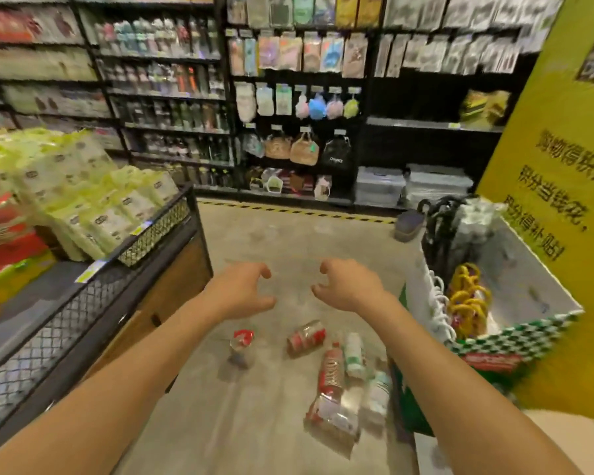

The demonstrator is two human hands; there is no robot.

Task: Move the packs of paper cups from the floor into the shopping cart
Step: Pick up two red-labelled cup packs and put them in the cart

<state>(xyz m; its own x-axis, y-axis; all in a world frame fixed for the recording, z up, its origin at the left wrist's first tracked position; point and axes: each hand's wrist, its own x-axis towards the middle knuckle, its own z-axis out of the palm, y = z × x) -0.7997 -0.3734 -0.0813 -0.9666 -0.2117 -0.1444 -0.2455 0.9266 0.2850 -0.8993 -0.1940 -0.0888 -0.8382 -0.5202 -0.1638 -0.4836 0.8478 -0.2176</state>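
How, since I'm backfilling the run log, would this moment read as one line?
left hand: empty, fingers loosely curled | right hand: empty, fingers loosely curled | cup packs: lying on floor | stage: none picked up yet

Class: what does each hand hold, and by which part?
Nothing. Left hand and right hand hover empty, fingers loosely curled, above the packs on the floor.

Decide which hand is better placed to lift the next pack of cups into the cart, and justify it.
Right, probably. The right hand is empty and hovers above most packs, beside the cart. The left hand is empty too, but farther from the cart.
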